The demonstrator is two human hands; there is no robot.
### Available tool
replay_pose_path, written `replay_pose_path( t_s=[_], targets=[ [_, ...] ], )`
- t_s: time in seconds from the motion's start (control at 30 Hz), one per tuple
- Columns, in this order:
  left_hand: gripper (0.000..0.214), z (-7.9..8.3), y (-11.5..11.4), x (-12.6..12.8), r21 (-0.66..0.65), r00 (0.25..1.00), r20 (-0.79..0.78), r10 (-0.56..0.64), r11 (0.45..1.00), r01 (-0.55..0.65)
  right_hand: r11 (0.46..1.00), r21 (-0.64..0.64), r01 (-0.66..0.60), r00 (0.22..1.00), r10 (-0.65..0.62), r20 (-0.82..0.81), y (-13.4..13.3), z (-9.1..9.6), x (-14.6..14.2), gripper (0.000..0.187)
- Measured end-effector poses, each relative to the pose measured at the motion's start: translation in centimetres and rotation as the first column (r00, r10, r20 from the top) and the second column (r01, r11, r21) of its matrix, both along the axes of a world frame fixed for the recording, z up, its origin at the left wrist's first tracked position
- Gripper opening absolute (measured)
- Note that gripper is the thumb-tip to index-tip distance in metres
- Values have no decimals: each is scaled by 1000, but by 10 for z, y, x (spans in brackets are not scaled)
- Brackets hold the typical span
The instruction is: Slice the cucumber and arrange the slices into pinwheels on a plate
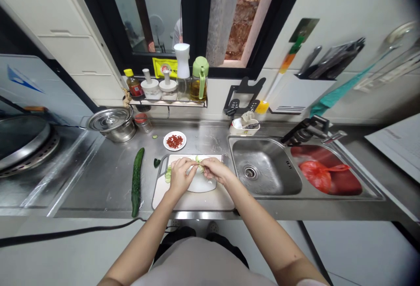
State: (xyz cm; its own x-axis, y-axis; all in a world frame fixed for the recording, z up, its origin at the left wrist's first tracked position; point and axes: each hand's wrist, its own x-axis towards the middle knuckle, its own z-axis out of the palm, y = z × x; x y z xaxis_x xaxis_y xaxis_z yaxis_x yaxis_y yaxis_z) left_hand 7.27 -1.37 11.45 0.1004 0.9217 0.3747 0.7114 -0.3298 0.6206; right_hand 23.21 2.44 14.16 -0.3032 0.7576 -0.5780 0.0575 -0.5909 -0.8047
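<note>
My left hand and my right hand meet over a white plate lying on a pale cutting board. Between their pinched fingertips are thin green cucumber slices, partly hidden by the fingers. More sliced cucumber lies on the board just left of my left hand. A whole dark green cucumber rests on the steel counter further left. Beside the board's handle sits a small cucumber end. Behind the board, a small white dish holds chopped red pieces.
A lidded steel pot and a small jar stand at back left. Seasoning containers line a wall rack. To the right is a double sink, with a red plastic bag in its right basin. Knives hang in a wall holder.
</note>
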Motion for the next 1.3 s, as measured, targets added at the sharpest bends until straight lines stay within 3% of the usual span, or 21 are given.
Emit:
replay_pose_path(
  t_s=[0.1,0.2,0.27,0.37,0.47,0.57,0.7,0.83,0.93,1.1,1.2,1.3],
  targets=[
    [19,-5,-2,2,-55,999,39,20,998,-17,1000,-15,6,1000,-6,11,0,-4,1,9],
    [20,-13,-3,8,-236,970,227,84,971,-28,1000,9,16,998,-17,57,0,-14,3,11],
    [24,-21,-3,14,-380,890,430,149,925,29,999,50,4,996,-8,89,0,-22,7,13],
    [30,-31,0,23,-507,709,657,257,847,163,993,110,-35,991,20,131,0,-35,14,14],
    [32,-37,4,29,-579,604,715,352,783,229,983,161,-87,979,55,196,2,-45,22,14],
    [31,-41,8,34,-663,575,687,446,709,242,969,198,-146,963,93,254,2,-56,29,12],
    [30,-54,13,41,-711,584,646,491,666,226,954,232,-190,953,122,277,1,-72,39,12],
    [35,-79,19,50,-665,577,684,447,707,240,945,260,-197,938,104,331,-2,-94,46,14],
    [39,-102,24,55,-643,598,694,402,719,263,925,295,-240,882,81,464,-2,-111,50,16],
    [33,-127,33,61,-644,806,525,275,747,165,887,338,-313,753,14,658,-3,-130,54,14],
    [30,-128,37,63,-629,915,358,187,772,88,880,334,-337,709,4,705,-4,-133,56,13],
    [29,-123,40,65,-619,964,237,118,784,56,871,307,-383,638,9,770,-4,-130,54,14]
  ],
)
